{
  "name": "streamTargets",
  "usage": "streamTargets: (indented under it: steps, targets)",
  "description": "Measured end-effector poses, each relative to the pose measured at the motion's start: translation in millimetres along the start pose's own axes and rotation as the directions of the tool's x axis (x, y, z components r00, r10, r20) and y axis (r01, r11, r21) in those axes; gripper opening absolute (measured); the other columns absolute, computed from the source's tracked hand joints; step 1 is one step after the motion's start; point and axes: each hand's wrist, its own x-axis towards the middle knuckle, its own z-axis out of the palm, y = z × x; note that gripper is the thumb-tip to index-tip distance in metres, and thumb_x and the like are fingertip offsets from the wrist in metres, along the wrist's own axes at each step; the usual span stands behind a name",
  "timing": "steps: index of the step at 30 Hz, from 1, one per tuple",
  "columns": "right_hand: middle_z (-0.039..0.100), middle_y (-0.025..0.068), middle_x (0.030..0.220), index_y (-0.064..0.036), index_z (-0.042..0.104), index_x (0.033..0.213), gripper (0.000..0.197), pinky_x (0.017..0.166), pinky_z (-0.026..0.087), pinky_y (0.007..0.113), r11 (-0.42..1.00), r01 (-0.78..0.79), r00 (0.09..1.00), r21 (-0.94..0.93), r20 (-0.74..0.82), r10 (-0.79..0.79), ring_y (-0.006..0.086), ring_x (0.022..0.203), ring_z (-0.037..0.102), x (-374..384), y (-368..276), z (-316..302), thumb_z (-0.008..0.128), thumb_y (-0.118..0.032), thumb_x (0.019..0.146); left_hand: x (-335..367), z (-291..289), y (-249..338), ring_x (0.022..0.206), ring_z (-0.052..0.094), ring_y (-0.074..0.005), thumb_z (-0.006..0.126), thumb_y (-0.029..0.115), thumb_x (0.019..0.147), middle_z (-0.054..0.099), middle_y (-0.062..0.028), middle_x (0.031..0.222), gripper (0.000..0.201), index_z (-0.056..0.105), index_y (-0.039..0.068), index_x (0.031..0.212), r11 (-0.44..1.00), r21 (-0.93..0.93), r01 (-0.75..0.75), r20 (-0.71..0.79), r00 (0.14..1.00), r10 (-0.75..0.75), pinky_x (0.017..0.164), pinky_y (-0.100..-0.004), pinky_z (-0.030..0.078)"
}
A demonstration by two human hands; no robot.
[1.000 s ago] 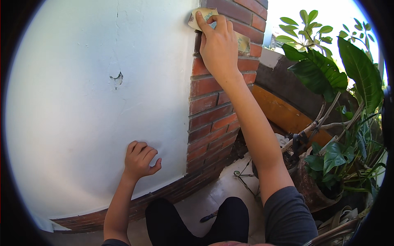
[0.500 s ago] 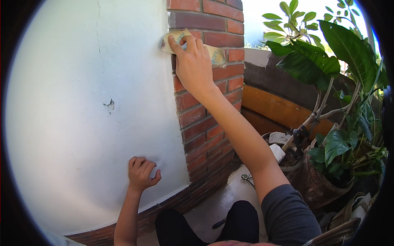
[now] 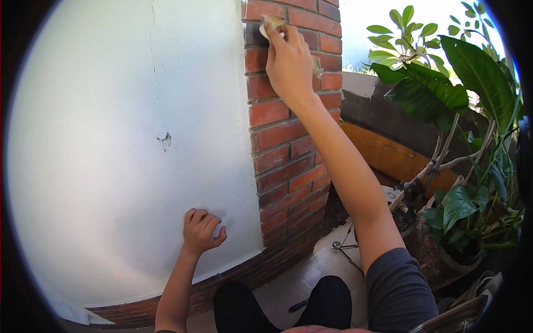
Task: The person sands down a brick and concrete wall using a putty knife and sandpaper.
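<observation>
My right hand [image 3: 288, 69] is closed on a bent sheet of sandpaper [image 3: 268, 28], beige on its visible side. It presses the sheet against the upper part of the red brick column [image 3: 270, 114], close to where the brick meets the white wall [image 3: 111, 183]. Most of the sheet is hidden behind my fingers; one end shows past the far side of the hand. Low in front of the white wall is my left hand [image 3: 202, 230], its fingers loosely curled and the thumb apart, with nothing visible in it.
The white wall has a chipped spot [image 3: 165, 141] and a thin vertical crack [image 3: 154, 50]. At the right, leafy plants [image 3: 427, 91] grow from pots [image 3: 444, 261] beside an orange-brown board [image 3: 377, 147]. A dark object [image 3: 298, 305] lies on the floor between my knees.
My right hand has moved up the brick column with the sandpaper, now covering more of it. The view has shifted slightly; my left hand keeps much the same pose by the wall.
</observation>
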Motion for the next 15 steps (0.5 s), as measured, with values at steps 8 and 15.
streamTargets:
  steps: [8, 15]
  targets:
    - [0.063, 0.0208, 0.131, -0.0091, 0.07, 0.14, 0.046, 0.105, 0.05, 0.05, 0.952, 0.194, 0.981, -0.238, 0.061, -0.185, 0.0395, 0.121, 0.06, 65.2, 5.6, 25.8, 0.056, -0.006, 0.096, -2.4, -2.0, -2.3, 0.092, 0.062, -0.0237, 0.08, 0.019, 0.07, 0.066, 0.0003, 0.082, 0.018, 0.066, 0.015, 0.081, 1.0, -0.013, 0.013, -0.003, 1.0, -0.013, 0.092, -0.0427, 0.045]
    - [0.062, 0.0203, 0.126, -0.0097, 0.071, 0.138, 0.046, 0.102, 0.051, 0.048, 0.943, 0.222, 0.972, -0.25, -0.02, -0.234, 0.0384, 0.118, 0.06, 69.8, 13.0, 37.7, 0.056, -0.005, 0.095, 0.4, -6.4, -0.9, 0.093, 0.063, -0.0222, 0.08, 0.022, 0.076, 0.067, -0.0005, 0.083, 0.016, 0.069, 0.014, 0.083, 1.0, -0.001, -0.003, 0.015, 1.0, 0.003, 0.092, -0.0415, 0.048]
